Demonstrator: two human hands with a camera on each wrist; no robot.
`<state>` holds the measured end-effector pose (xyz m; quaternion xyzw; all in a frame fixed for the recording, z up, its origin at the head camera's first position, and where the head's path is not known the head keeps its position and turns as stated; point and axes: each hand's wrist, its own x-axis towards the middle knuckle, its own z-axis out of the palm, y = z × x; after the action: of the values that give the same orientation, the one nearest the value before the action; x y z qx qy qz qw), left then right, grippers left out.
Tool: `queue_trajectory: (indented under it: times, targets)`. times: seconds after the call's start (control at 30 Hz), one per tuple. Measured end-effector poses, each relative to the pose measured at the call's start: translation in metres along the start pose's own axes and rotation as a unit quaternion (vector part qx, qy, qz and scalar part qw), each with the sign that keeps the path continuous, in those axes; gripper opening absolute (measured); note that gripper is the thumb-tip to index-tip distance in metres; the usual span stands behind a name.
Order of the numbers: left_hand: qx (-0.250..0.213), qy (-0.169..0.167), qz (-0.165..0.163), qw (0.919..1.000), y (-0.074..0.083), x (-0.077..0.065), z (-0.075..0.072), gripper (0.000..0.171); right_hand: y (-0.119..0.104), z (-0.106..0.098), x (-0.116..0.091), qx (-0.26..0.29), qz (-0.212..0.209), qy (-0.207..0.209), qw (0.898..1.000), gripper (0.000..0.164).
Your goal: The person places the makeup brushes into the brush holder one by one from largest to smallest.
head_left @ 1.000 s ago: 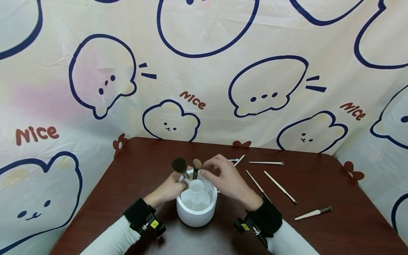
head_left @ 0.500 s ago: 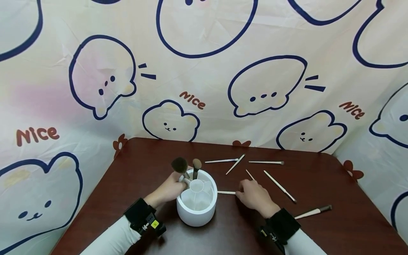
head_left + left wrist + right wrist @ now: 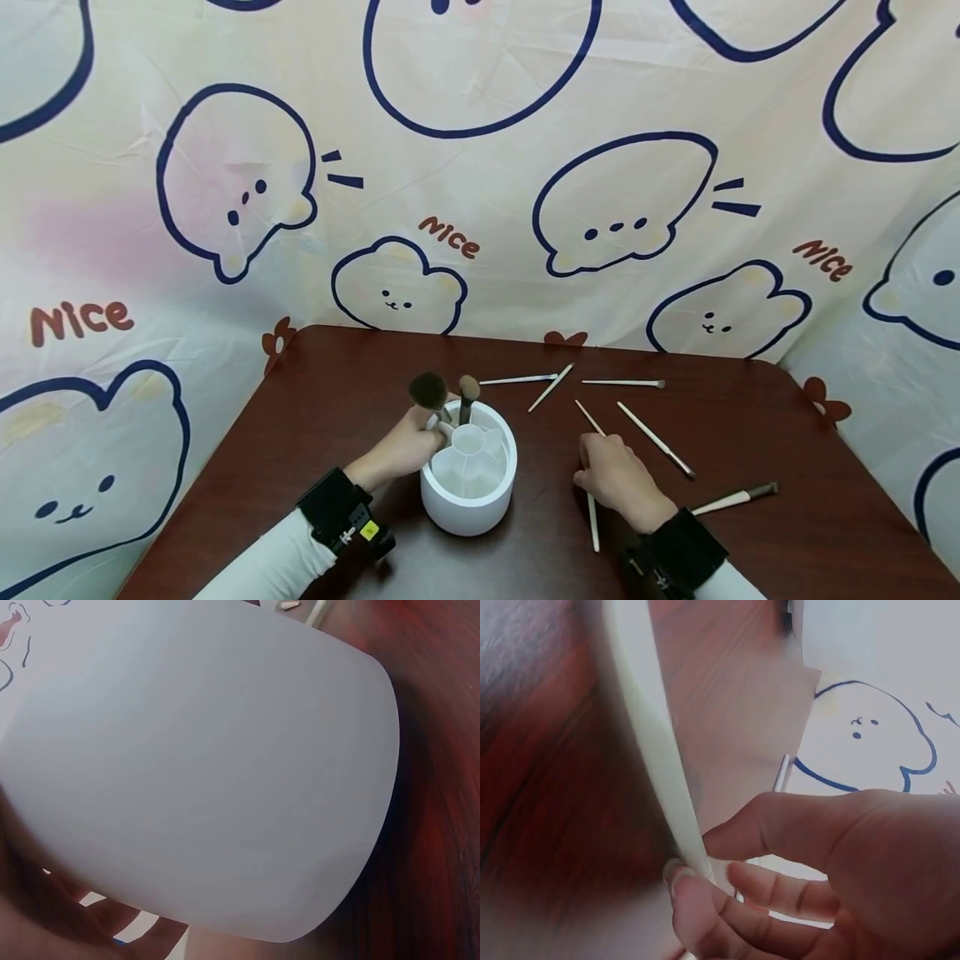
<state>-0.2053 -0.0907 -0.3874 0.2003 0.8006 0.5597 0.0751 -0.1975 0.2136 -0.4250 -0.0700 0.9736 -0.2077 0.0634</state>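
Observation:
A white round brush holder (image 3: pixel 468 517) with inner compartments stands on the table; its smooth outer wall (image 3: pixel 217 765) fills most of the left wrist view. My left hand (image 3: pixel 399 450) grips the holder at its left rim. Two makeup brushes stand in the holder, bristles up: one with a wide dark head (image 3: pixel 428 390), one with a smaller tan head (image 3: pixel 469 388). Right of the holder, my right hand (image 3: pixel 621 479) pinches a makeup brush by its pale handle (image 3: pixel 593 525), which points toward the near edge. The handle (image 3: pixel 649 720) runs up from my fingertips in the right wrist view; its bristles are hidden.
Several slim pale brushes lie beyond and right of the right hand, among them a slanted brush (image 3: pixel 656 440) and a crosswise brush (image 3: pixel 622 383). A thicker brush with dark bristles (image 3: pixel 738 498) lies farther right. A patterned cloth (image 3: pixel 510 192) hangs behind the brown table (image 3: pixel 352 358).
My right hand has left the holder's rim, moved right and down to the table and taken hold of a brush, whose handle has swung toward the near edge. The left hand keeps its grip.

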Motion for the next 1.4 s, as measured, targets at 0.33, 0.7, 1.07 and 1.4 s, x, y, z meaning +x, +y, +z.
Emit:
queue_trajectory:
  times: [0.33, 0.7, 1.07, 1.4]
  targets:
    - [0.002, -0.011, 0.003, 0.9999, 0.0, 0.001, 0.006, 0.049, -0.023, -0.066, -0.01, 0.106, -0.114, 0.166, 0.974, 0.029]
    - [0.005, -0.015, 0.011, 0.9998, 0.0, 0.004, 0.008, 0.049, -0.094, -0.103, -0.03, 0.245, -0.228, 0.251, 0.908, 0.008]
    - [0.002, -0.028, 0.006, 0.9996, 0.005, 0.006, 0.013, 0.049, -0.101, -0.074, -0.014, 0.235, -0.267, 0.215, 0.909, 0.006]
    - [0.0, -0.026, 0.016, 0.9995, 0.007, 0.008, 0.017, 0.051, -0.077, -0.028, 0.011, 0.193, -0.234, 0.178, 0.936, 0.004]
